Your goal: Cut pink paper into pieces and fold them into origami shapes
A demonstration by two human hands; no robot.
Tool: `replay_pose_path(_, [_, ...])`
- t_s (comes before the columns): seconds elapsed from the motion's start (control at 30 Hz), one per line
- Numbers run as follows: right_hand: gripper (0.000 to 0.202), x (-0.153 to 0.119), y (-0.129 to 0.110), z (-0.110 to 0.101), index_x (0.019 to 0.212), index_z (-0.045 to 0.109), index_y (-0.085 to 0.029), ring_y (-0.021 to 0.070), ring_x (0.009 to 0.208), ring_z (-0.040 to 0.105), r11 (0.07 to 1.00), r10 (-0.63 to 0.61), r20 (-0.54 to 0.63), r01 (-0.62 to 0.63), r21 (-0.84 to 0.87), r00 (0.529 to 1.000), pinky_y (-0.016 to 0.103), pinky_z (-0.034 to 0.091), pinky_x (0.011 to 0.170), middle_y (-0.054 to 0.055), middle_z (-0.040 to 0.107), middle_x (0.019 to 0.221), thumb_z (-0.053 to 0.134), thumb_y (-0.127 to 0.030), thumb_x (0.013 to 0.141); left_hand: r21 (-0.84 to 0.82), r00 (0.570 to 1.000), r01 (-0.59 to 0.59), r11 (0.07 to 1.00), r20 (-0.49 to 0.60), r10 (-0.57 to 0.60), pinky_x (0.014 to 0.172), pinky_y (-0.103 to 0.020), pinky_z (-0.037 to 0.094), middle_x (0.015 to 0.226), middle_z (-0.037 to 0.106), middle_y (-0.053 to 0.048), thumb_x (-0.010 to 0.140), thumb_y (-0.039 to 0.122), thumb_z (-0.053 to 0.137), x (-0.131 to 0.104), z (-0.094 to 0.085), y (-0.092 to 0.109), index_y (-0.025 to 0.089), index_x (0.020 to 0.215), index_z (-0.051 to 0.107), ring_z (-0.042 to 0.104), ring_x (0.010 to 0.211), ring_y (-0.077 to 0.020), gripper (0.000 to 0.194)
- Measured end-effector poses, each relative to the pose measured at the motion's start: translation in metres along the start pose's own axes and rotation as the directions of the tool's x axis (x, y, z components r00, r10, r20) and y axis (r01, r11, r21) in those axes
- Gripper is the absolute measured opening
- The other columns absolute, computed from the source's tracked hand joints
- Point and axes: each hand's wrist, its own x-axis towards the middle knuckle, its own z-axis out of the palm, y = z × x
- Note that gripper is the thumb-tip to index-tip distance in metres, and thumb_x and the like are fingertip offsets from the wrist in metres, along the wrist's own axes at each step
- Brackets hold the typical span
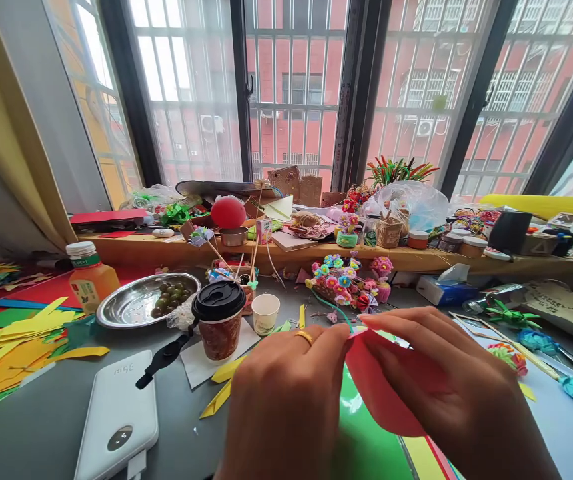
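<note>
A curved piece of pink-red paper (384,397) is held between both hands in the middle foreground. My left hand (286,393), with a ring on one finger, is closed in a pinch at the paper's upper left edge. From that pinch a thin green stem (339,305) curves up and to the left; its lower end is hidden by the fingers. My right hand (459,377) has its thumb and fingers closed around the paper's upper and right side. Under the hands lies a glossy green sheet (354,433), partly covered.
A white power bank (116,413) and a lidded coffee cup (219,330) are on the left, near a paper cup (265,313) and a metal plate (111,313) of grapes. Yellow paper strips (21,340) pile up farther left. Colourful craft flowers (339,280) stand behind the hands.
</note>
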Motion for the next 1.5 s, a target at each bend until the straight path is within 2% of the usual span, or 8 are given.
replay_pose_path(0.1, [0.012, -0.001, 0.002, -0.004, 0.076, 0.061, -0.022, 0.0152, 0.067, 0.056, 0.995, 0.022, 0.197, -0.041, 0.091, 0.98, 0.024, 0.044, 0.056, 0.002, 0.061, 0.073, 0.049, -0.022, 0.076, -0.122, 0.984, -0.033, 0.992, 0.17, 0.054, 0.046, -0.018, 0.039, 0.054, 0.062, 0.003, 0.075, 0.023, 0.049, 0.001, -0.01, -0.014, 0.028, 0.075, 0.065, 0.055, 0.047, -0.0107, 0.017])
replay_pose_path(0.33, [0.018, -0.005, -0.003, -0.015, 0.06, 0.058, -0.022, 0.0103, 0.048, 0.05, 0.949, -0.052, 0.536, -0.125, 0.289, 0.842, 0.019, 0.036, 0.043, -0.002, 0.056, 0.053, 0.049, -0.023, 0.075, -0.388, 0.901, 0.025, 0.921, 0.409, 0.148, 0.046, -0.016, 0.038, 0.054, 0.063, 0.005, 0.071, 0.024, 0.054, -0.005, -0.028, -0.031, 0.031, 0.07, 0.066, 0.055, 0.048, -0.0095, 0.014])
replay_pose_path(0.5, [0.012, -0.001, 0.003, -0.009, 0.06, 0.061, -0.021, 0.01, 0.052, 0.048, 0.855, 0.113, 0.596, -0.383, 0.35, 0.795, 0.018, 0.034, 0.046, -0.003, 0.055, 0.054, 0.059, -0.031, 0.068, -0.523, 0.78, 0.149, 0.839, 0.584, 0.226, 0.051, -0.014, 0.038, 0.057, 0.065, 0.005, 0.072, 0.02, 0.055, 0.006, -0.028, -0.038, 0.026, 0.073, 0.067, 0.054, 0.049, -0.0074, 0.013])
replay_pose_path(0.57, [0.022, 0.002, 0.007, -0.003, 0.057, 0.059, -0.018, 0.0089, 0.05, 0.044, 0.753, 0.18, 0.663, -0.536, 0.383, 0.727, 0.017, 0.031, 0.042, -0.004, 0.048, 0.05, 0.059, -0.037, 0.067, -0.534, 0.747, 0.202, 0.821, 0.626, 0.223, 0.049, -0.013, 0.037, 0.058, 0.065, 0.004, 0.072, 0.021, 0.054, 0.012, -0.025, -0.041, 0.023, 0.073, 0.067, 0.053, 0.049, -0.007, 0.013])
replay_pose_path(0.63, [0.031, 0.006, 0.01, 0.002, 0.057, 0.057, -0.015, 0.0068, 0.045, 0.037, 0.626, 0.209, 0.757, -0.679, 0.383, 0.619, 0.016, 0.025, 0.037, -0.005, 0.039, 0.047, 0.059, -0.044, 0.064, -0.537, 0.735, 0.246, 0.807, 0.646, 0.206, 0.048, -0.013, 0.036, 0.057, 0.064, 0.004, 0.073, 0.023, 0.053, 0.017, -0.022, -0.044, 0.02, 0.072, 0.067, 0.051, 0.049, -0.0067, 0.014])
replay_pose_path(0.73, [0.039, 0.009, 0.013, 0.006, 0.057, 0.053, -0.013, 0.0051, 0.044, 0.03, 0.502, 0.199, 0.836, -0.786, 0.361, 0.511, 0.016, 0.02, 0.036, -0.006, 0.031, 0.047, 0.059, -0.051, 0.06, -0.549, 0.732, 0.282, 0.787, 0.654, 0.193, 0.047, -0.012, 0.034, 0.054, 0.062, 0.004, 0.072, 0.024, 0.053, 0.019, -0.019, -0.045, 0.017, 0.071, 0.067, 0.048, 0.048, -0.0059, 0.015])
replay_pose_path(1.37, [0.036, 0.008, 0.017, 0.006, 0.054, 0.052, -0.013, 0.0058, 0.047, 0.03, 0.4, 0.241, 0.862, -0.855, 0.331, 0.446, 0.017, 0.022, 0.041, -0.006, 0.031, 0.05, 0.062, -0.047, 0.059, -0.541, 0.732, 0.272, 0.796, 0.654, 0.194, 0.049, -0.012, 0.035, 0.056, 0.062, 0.005, 0.072, 0.021, 0.054, 0.019, -0.022, -0.043, 0.017, 0.071, 0.066, 0.049, 0.05, -0.0055, 0.013])
replay_pose_path(1.5, [0.035, 0.01, 0.02, 0.004, 0.057, 0.052, -0.013, 0.0058, 0.048, 0.031, 0.408, 0.226, 0.884, -0.864, 0.295, 0.409, 0.017, 0.023, 0.041, -0.006, 0.032, 0.052, 0.061, -0.046, 0.061, -0.562, 0.749, 0.266, 0.783, 0.632, 0.199, 0.051, -0.011, 0.036, 0.059, 0.064, 0.004, 0.073, 0.022, 0.054, 0.017, -0.02, -0.045, 0.018, 0.072, 0.066, 0.05, 0.052, -0.0055, 0.013])
